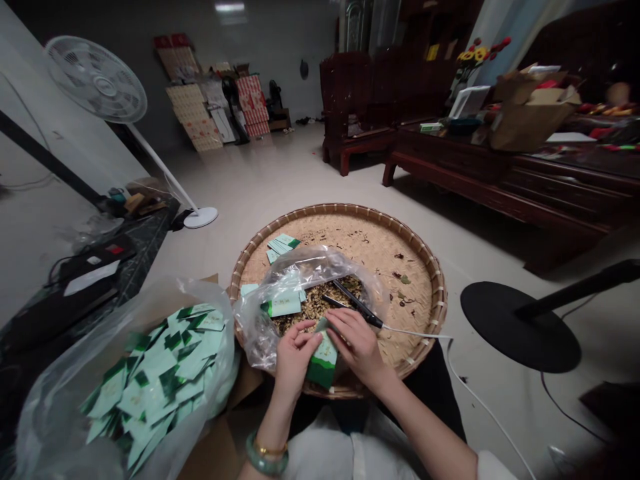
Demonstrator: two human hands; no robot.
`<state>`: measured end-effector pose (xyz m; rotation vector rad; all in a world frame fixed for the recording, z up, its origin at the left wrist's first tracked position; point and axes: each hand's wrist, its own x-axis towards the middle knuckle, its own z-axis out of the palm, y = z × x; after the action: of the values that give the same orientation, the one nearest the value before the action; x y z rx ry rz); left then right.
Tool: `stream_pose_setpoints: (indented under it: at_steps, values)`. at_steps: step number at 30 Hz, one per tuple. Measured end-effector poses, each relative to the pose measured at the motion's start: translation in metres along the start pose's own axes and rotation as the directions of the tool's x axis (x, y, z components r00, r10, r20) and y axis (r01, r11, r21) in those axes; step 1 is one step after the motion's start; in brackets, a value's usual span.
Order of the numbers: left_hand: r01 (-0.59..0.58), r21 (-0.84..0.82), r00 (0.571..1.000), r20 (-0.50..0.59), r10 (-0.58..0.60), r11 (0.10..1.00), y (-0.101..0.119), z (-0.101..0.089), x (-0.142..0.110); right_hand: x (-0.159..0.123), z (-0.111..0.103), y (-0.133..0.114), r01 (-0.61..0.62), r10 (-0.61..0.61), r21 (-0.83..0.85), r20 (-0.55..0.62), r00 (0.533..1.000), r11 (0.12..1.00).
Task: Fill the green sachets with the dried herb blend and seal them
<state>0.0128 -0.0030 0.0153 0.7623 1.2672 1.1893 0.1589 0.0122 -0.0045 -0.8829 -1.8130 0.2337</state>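
Note:
A small green packet [323, 363] is upright between my hands at the near side of a round woven bamboo tray [415, 247]. My left hand [294, 353] pinches its upper left edge. My right hand [357, 343] has its fingers closed on the top right edge. Just beyond lies an open clear plastic bag [257, 333] holding loose dried brown bits [310, 300]. A black clamp-like tool [357, 303] with a white cord rests in the bag, its arms apart. Flat green packets [286, 305] lie at the bag's left, and a fanned stack [284, 244] sits behind.
At left, a large clear bag [40, 427] holds many green packets [160, 367]. A white fan [200, 217] stands beyond. To the right are a black round stand base [500, 327], the white cord [480, 400] and a dark wooden table [450, 173]. Stacked boxes [197, 117] line the back.

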Motion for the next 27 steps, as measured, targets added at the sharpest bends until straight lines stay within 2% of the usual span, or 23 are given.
stream_pose_setpoints:
  at_steps: [3, 8, 16, 21, 24, 27]
  values:
    - [-0.01, 0.01, 1.0, -0.001, 0.01, 1.0, 0.0, 0.002, -0.001, 0.0, 0.001, 0.001, -0.013, 0.013, 0.004, -0.042, 0.999, 1.0]
    - [-0.038, 0.029, 0.999, -0.007, 0.038, 0.999, -0.004, 0.004, -0.002, -0.002, 0.002, 0.0, -0.101, 0.098, -0.015, -0.147, 0.984, 0.995]
    - [-0.069, 0.015, 0.998, -0.002, 0.069, 0.997, -0.013, 0.007, -0.002, -0.003, 0.002, 0.002, -0.149, 0.158, 0.061, -0.187, 0.97, 0.987]
    - [-0.095, 0.063, 0.995, -0.004, 0.096, 0.993, -0.011, 0.009, -0.002, -0.001, 0.002, -0.001, -0.168, 0.173, 0.045, -0.175, 0.969, 0.985]
    - [-0.146, 0.168, 0.989, -0.005, 0.149, 0.975, -0.007, 0.005, -0.003, 0.0, -0.002, 0.0, -0.169, 0.169, 0.008, -0.16, 0.973, 0.986]
    - [-0.196, 0.312, 0.978, -0.012, 0.21, 0.93, -0.005, -0.003, -0.002, 0.0, -0.009, 0.004, -0.149, 0.151, 0.034, -0.071, 0.986, 0.988]
